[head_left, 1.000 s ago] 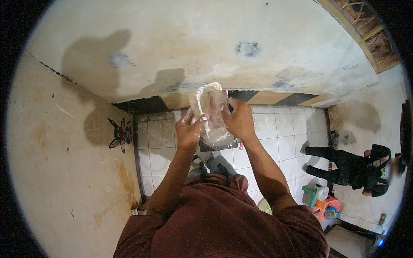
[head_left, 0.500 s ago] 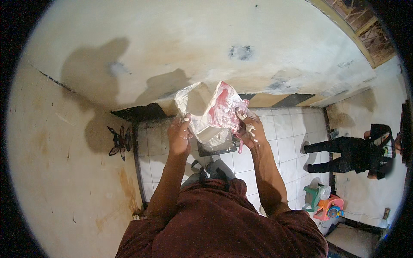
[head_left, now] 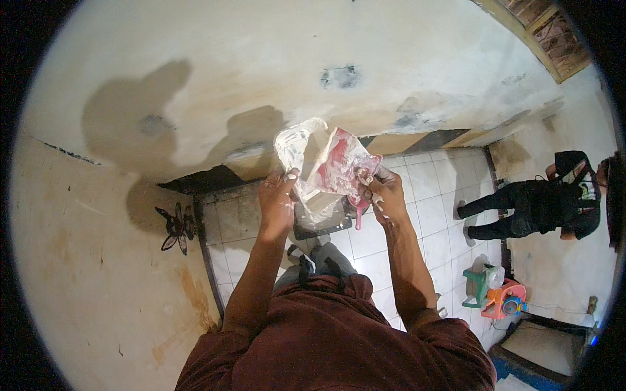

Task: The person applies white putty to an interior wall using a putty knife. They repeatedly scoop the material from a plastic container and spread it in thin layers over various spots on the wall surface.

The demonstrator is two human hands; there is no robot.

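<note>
White tiles cover the floor [head_left: 424, 189], running up to a stained pale wall [head_left: 261, 58] with a black-and-tan band [head_left: 393, 143] along the floor's far edge. A tub [head_left: 291, 151] smeared with whitish paste is held up above the floor, near that edge; how much it contains cannot be told. The left hand [head_left: 277, 199] has its grip pinching the tub's left side; the right hand [head_left: 383, 194] has its grip pinching a red spreading plate [head_left: 339, 159], paste-streaked, beside the tub. A dark flat-topped object [head_left: 323, 229] sits below. Tiles stretch rightward to a person in black [head_left: 521, 205] and a green stool [head_left: 475, 288] by the floor's right edge.
</note>
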